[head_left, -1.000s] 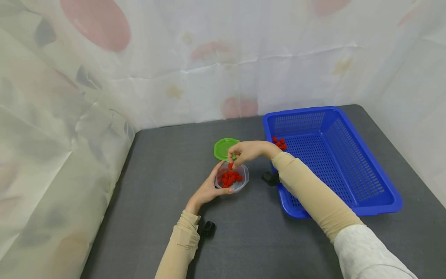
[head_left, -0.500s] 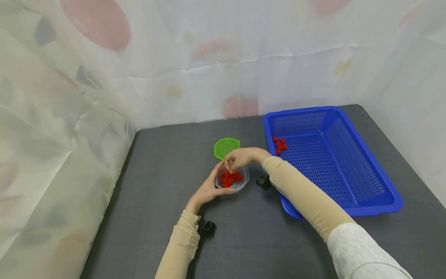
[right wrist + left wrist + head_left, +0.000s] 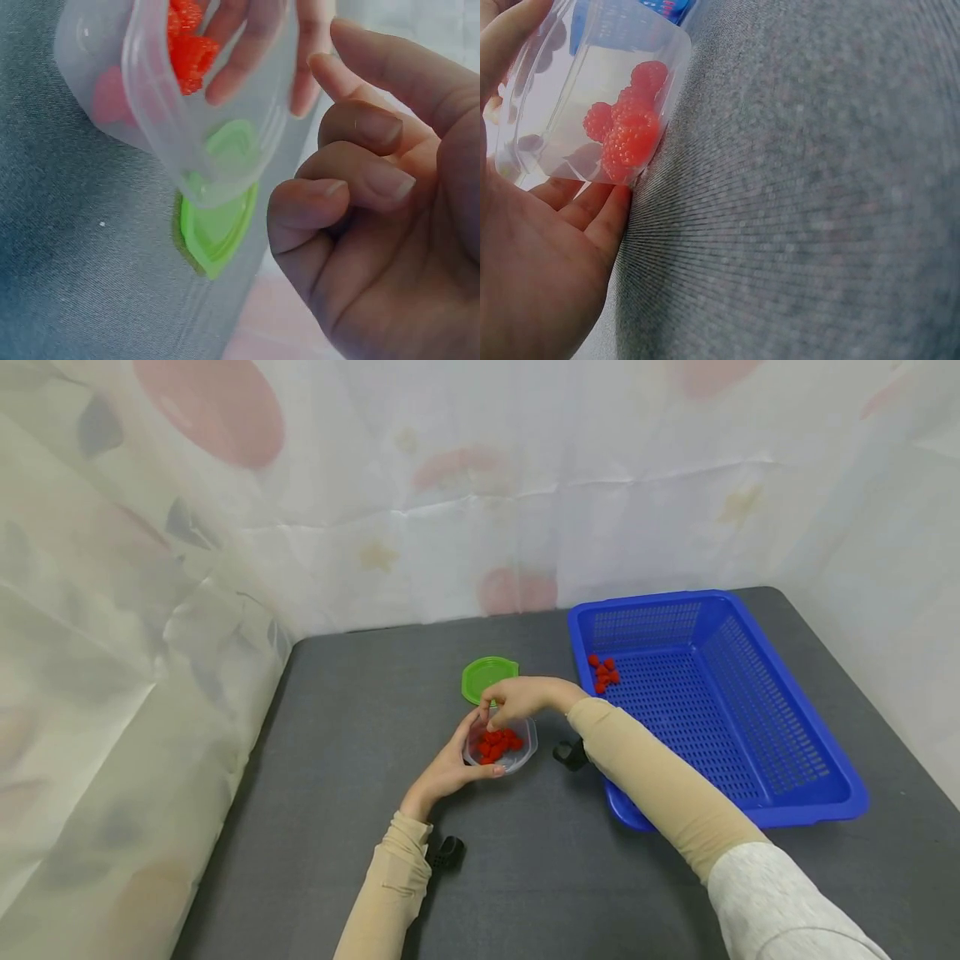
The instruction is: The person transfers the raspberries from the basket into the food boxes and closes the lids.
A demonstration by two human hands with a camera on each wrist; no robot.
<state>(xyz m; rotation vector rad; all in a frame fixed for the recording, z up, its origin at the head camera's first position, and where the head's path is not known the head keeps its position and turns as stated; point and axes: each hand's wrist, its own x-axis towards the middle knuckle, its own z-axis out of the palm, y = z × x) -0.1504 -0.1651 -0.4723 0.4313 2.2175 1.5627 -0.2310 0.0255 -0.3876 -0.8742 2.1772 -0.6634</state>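
Plainly, the right hand holds nothing, its fingers curled above a clear tub that the left hand grips between thumb and fingers. Raspberries lie inside. Just beyond, a green lid rests on the bench; rightward, a blue basket contains more berries.

Tan, close-fitting sleeves cover both forearms, creased near the left wrist; a looser, pale-grey sleeve covers the upper right arm; small black devices jut from both wrists.
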